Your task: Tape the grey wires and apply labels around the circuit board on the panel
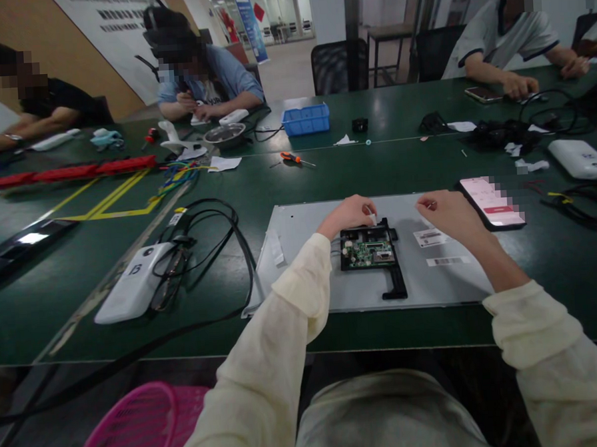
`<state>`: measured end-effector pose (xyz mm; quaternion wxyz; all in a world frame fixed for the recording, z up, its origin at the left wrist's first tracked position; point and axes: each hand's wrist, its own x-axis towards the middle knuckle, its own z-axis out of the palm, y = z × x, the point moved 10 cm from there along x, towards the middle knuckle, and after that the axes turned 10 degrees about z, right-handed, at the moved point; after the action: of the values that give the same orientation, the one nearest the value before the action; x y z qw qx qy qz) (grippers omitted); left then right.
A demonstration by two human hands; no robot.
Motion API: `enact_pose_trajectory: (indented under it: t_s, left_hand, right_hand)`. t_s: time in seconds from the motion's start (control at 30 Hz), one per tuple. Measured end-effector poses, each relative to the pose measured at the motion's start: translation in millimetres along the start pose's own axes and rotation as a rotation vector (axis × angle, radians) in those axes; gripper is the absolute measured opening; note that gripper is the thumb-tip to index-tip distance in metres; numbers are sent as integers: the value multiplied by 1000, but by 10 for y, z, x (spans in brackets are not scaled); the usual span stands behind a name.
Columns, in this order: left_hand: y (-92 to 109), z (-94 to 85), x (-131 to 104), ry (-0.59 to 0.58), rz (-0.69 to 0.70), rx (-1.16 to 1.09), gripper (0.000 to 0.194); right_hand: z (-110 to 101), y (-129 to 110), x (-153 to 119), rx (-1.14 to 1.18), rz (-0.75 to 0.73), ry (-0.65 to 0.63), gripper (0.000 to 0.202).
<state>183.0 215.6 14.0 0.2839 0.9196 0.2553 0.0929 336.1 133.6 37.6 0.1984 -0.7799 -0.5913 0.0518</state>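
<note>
A flat grey metal panel (302,290) lies on the green table in front of me. On it sits a green circuit board (367,253) in a black plastic frame (395,278). My left hand (351,215) is at the frame's upper left edge, its fingers pinched on a small white piece (372,218). My right hand (445,212) hovers over the panel's upper right part, thumb and fingertips pressed together; whatever they hold is too small to name. Below it are a white label (429,237) and a barcode strip (448,261). A white strip (276,248) lies at the panel's left.
A phone (492,202) lies right of the panel. Left are a white power bank (134,283) and black cables (237,253). Farther back are an orange screwdriver (298,159), a blue basket (306,120) and a metal bowl (225,136). Other people sit across the table.
</note>
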Motion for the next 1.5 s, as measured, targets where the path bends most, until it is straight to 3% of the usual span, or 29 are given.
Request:
enact_pose_trajectory:
  t_s: [0.17,0.3,0.4,0.5,0.63,0.8,0.9,1.03,1.27,1.5]
  left_hand:
    - [-92,-101,65,98,-6,-121,16]
    - [-342,-388,83,279,-135,48,18]
    - [-487,-509,21,331,-240,155,25]
    - [-481,-575,-115,352,-302,240,38]
    - [-298,-517,-321,186,-281,366,47]
    - [71,-293,-661,-69,62,203,71]
    - [21,-194,-895,-146,74,144,82]
    - [-130,-86,-1041,-142,60,126,91]
    - [-265,96,-1083,-239,35,157,109]
    - [-332,113,-1080,-292,31,111,114]
  right_hand:
    - [20,-8,6,-16,-13,6,27]
    - [37,-1,16,14,-34,21,26]
    - [45,21,34,52,-54,30,26]
    - [16,-9,35,111,-105,57,30]
    - [69,-252,-77,190,-243,-28,46]
    - [329,-650,-414,200,-433,-332,86]
    - [441,-702,-518,173,-455,-421,94]
    - [504,-686,-524,170,-464,-449,96]
    - [463,-742,-532,185,-482,-440,93]
    - [478,-777,-479,165,-474,-463,95]
